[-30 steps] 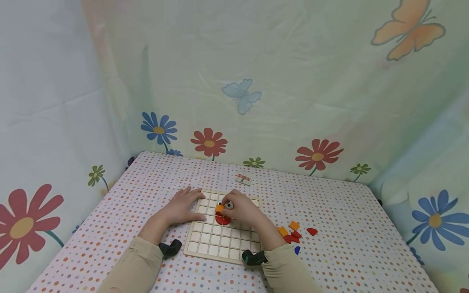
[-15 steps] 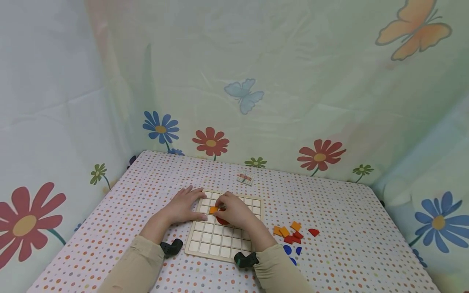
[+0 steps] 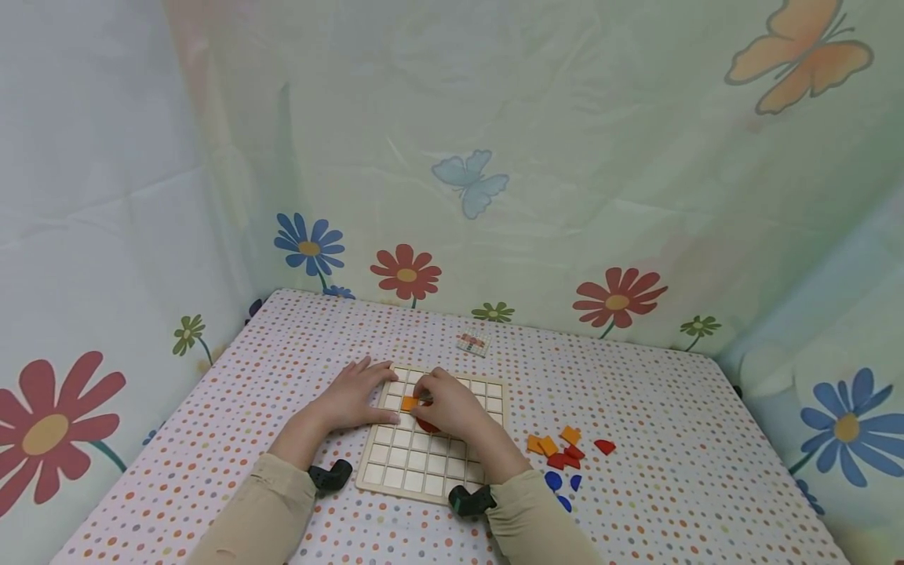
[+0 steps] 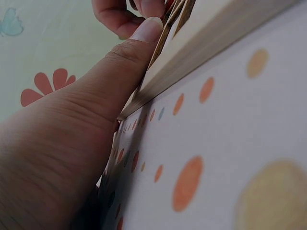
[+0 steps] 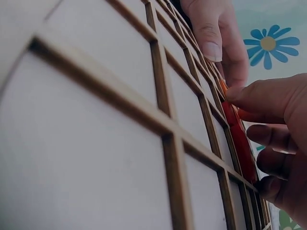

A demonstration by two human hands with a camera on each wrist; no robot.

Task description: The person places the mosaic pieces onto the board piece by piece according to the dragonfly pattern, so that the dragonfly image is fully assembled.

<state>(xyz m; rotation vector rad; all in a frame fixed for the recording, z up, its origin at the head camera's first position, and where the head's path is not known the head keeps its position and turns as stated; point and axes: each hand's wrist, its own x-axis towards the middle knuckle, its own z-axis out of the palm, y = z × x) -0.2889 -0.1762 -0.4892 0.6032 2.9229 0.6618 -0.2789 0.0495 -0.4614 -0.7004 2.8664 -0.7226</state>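
Note:
A pale wooden grid board (image 3: 397,457) lies on the dotted table. My left hand (image 3: 351,399) rests along its left edge, fingers extended and thumb on the rim. Over the board's upper middle, my right hand (image 3: 452,406) has curled fingers, thumb and forefinger pinching an orange square tile (image 3: 409,403) at a grid cell. The right wrist view shows the thumb against that tile's edge (image 5: 223,88). Red pieces (image 5: 243,153) sit in the grid just beside it, under the curled fingers. From the head view, the right hand partly covers the red.
Right of the board lie loose orange tiles (image 3: 547,446), red pieces (image 3: 565,461) and blue rounded pieces (image 3: 554,480). One red quarter piece (image 3: 604,446) sits apart. A small patterned card (image 3: 473,343) lies beyond the board. A flowered curtain surrounds the table.
My right hand moved left with the orange tile, bringing it down to a cell left of the red pieces. It then barely shifted over the last half second. The left hand stayed.

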